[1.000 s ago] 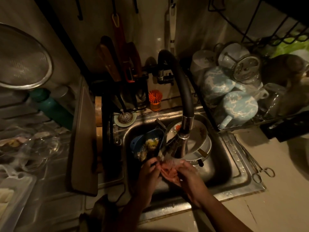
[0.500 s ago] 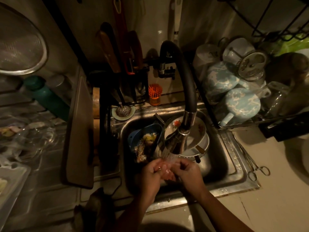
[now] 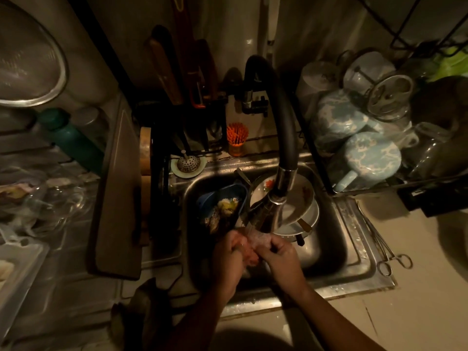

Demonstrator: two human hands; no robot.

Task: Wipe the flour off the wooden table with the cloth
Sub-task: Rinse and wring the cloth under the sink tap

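Note:
A small pinkish cloth (image 3: 255, 243) is bunched between both my hands over the steel sink (image 3: 354, 262). Water runs onto it from the black faucet's metal spout (image 3: 272, 211). My left hand (image 3: 229, 259) grips the cloth's left side and my right hand (image 3: 282, 258) grips its right side, knuckles close together. Much of the cloth is hidden by my fingers. No wooden table with flour is in view.
Dirty plates (image 3: 296, 201) and a blue bowl with scraps (image 3: 222, 206) fill the sink's back. A board (image 3: 119, 198) leans at the left, a rack with mugs (image 3: 367, 158) stands at the right. Scissors (image 3: 390, 259) lie on the right counter.
My hands have drawn closer together, squeezing and rubbing the cloth under the running water. The view has shifted slightly downward.

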